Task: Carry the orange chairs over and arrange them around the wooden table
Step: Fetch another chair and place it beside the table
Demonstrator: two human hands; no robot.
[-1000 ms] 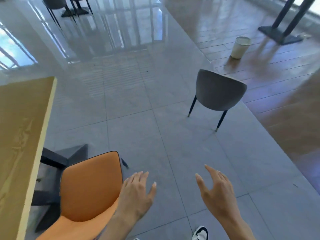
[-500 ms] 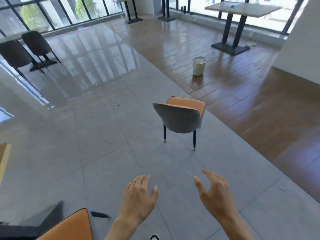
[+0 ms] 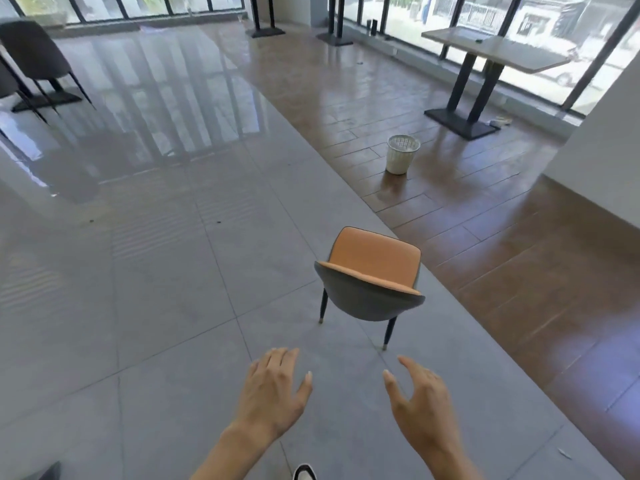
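Observation:
An orange chair with a grey shell back and thin dark legs stands alone on the grey tiles, its back turned to me. My left hand and my right hand are stretched forward side by side just short of the chair, both empty with fingers spread. Neither hand touches the chair. The wooden table and the other orange chair are out of view.
A white waste bin stands on the brown plank floor beyond the chair. A table on a black base is at the back right by the windows. Dark chairs stand at the far left. A white wall closes the right side.
My view has swung away from the wooden table and the orange chair beside it, and both left the frame. The lone orange chair is nearer now. My hands stay empty.

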